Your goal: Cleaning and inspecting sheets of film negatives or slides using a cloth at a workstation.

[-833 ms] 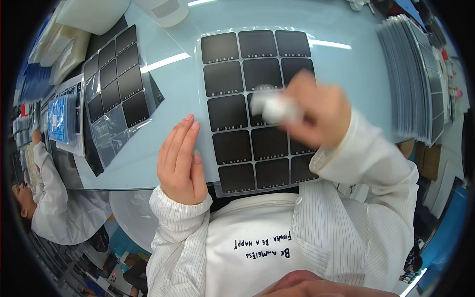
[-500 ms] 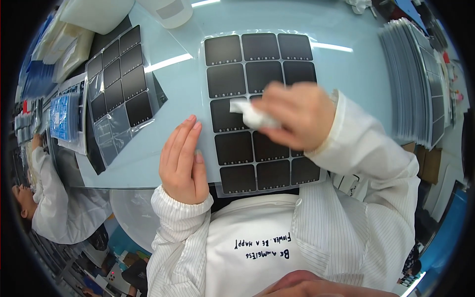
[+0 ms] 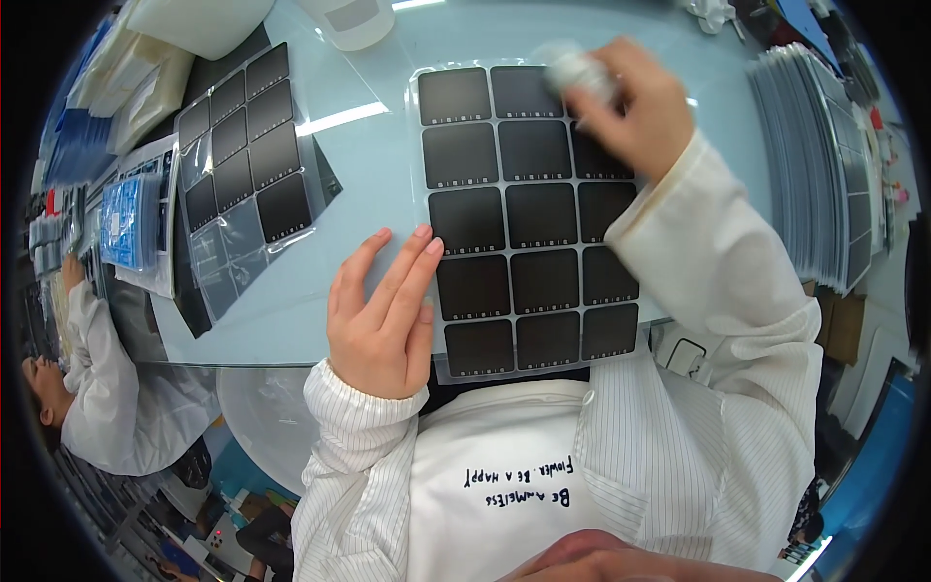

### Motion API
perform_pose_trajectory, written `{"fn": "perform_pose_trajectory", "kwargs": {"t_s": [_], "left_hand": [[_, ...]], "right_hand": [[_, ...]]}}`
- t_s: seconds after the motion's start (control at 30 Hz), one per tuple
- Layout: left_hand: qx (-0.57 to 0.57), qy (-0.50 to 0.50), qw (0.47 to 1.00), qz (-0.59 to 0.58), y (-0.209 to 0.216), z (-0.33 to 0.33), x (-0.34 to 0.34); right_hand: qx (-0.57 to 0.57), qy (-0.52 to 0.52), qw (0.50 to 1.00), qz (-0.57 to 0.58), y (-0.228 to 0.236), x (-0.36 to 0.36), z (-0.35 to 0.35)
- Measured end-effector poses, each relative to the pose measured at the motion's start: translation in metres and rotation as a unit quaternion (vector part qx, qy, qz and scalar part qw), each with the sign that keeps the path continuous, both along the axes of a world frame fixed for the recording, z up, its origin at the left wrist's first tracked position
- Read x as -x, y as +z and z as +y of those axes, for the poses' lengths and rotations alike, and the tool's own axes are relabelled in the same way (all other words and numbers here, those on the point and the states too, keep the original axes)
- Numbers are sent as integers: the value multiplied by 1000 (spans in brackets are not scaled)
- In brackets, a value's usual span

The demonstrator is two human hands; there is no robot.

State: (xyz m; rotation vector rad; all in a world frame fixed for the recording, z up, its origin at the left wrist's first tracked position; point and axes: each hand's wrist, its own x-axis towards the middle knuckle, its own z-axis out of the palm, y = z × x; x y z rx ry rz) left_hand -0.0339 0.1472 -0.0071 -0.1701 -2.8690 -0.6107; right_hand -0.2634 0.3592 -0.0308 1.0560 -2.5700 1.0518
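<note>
In front of me on the glass tabletop lies a clear-edged sheet of several black rounded rectangles (image 3: 540, 214), its near end reaching past the table edge. My right hand (image 3: 642, 112), blurred by motion, is closed around a crumpled white wipe (image 3: 580, 75) at the sheet's far right corner, over its top row. My left hand (image 3: 383, 310) lies with stretched, slightly spread fingers at the sheet's left edge. Its fingertips touch the border beside the middle row, and nothing is in it.
Left of me rests another sheet with black rectangles (image 3: 233, 136), some of its cells transparent. Beside it lies a blue packet (image 3: 126, 223). A translucent tub (image 3: 349, 21) stands at the back. Stacked panels (image 3: 805, 165) stand to the right. Another person (image 3: 116, 388) in white sits at left.
My right hand has swept the wipe from the middle of the sheet to its far right corner. My left fingers have moved right onto the sheet's edge, and the sheet appears slightly farther right.
</note>
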Motion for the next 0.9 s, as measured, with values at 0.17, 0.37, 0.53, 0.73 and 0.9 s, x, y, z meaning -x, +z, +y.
{"fn": "perform_pose_trajectory", "kwargs": {"t_s": [0.17, 0.37, 0.53, 0.73, 0.9], "left_hand": [[13, 3, 1000, 7, -2, 2, 2], [-4, 2, 1000, 17, -6, 0, 1], [-8, -4, 1000, 22, -5, 0, 3], [2, -3, 999, 40, -6, 0, 1], [12, -9, 999, 43, -10, -2, 1]], "right_hand": [[-49, -80, 988, 126, -7, 20, 14], [-46, 27, 993, 100, -4, -6, -68], [-86, 11, 992, 92, -3, -3, -78], [-68, -95, 984, 132, -10, 24, 16], [-24, 24, 998, -45, 7, -70, 23]]}}
